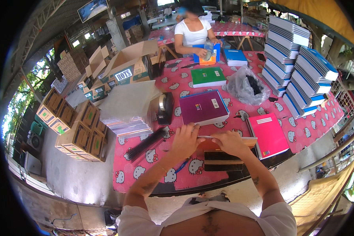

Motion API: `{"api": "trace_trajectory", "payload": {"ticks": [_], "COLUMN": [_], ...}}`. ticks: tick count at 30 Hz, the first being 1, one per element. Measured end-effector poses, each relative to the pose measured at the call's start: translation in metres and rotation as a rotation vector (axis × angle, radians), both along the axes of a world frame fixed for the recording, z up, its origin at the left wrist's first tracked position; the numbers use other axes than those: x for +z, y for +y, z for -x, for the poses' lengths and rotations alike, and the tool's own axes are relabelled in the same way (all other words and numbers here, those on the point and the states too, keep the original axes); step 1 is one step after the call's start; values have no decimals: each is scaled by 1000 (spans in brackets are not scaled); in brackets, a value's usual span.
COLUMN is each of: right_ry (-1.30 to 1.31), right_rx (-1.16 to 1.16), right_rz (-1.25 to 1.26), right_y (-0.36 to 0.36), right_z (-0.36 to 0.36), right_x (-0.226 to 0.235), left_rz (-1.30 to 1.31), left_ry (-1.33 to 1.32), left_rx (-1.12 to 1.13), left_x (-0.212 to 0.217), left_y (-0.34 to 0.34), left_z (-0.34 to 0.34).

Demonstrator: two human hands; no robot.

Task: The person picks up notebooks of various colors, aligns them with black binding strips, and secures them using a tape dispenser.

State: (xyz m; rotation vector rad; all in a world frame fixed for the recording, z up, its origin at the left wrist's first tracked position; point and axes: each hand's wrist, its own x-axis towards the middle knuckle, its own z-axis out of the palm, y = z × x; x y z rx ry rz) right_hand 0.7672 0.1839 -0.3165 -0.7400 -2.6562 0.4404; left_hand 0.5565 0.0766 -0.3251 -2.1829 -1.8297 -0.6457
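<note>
Both my hands are at the near edge of the table, fingers curled along the upper edge of an orange-brown notebook (208, 145) that stands on its side. My left hand (186, 139) grips the notebook's left end and my right hand (230, 142) pinches its edge farther right. Below it sits a dark wooden block (223, 162) with a lighter strip. Just beyond my hands lies a purple spiral notebook (202, 107) on a small pile. A pink spiral notebook (268, 135) lies to the right. Left of my left hand is a bundle of thin black strands (147, 143).
A tape dispenser (165, 108) stands beside a sheet-topped notebook stack (128, 126). Farther off are a green notebook (208, 76), a clear plastic bag (247, 85) and tall notebook stacks (283, 55). Across the table a person (192, 33) handles a blue notebook. Cardboard boxes (84, 129) stand left.
</note>
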Motion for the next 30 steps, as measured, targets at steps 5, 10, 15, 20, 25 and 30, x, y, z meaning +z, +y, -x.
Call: {"api": "trace_trajectory", "payload": {"ticks": [5, 10, 15, 20, 25, 30], "right_ry": [-15, 65, 60, 35, 56, 70], "right_rx": [2, -25, 9, -4, -8, -27], "right_rz": [-30, 19, 2, 39, -1, -22], "right_y": [-10, -12, -10, -9, -5, -6], "right_z": [1, 1, 1, 4, 5, 8], "right_x": [2, 7, 6, 6, -2, 5], "left_rz": [-151, -7, -49, 63, -6, 100], "left_ry": [42, -183, -242, -120, 48, 118], "left_rx": [193, -24, -126, -186, 120, 232], "left_x": [-32, -10, 11, 0, -22, -82], "left_y": [-12, -14, -10, 2, -3, -29], "left_z": [-24, 13, 9, 25, -24, -39]}}
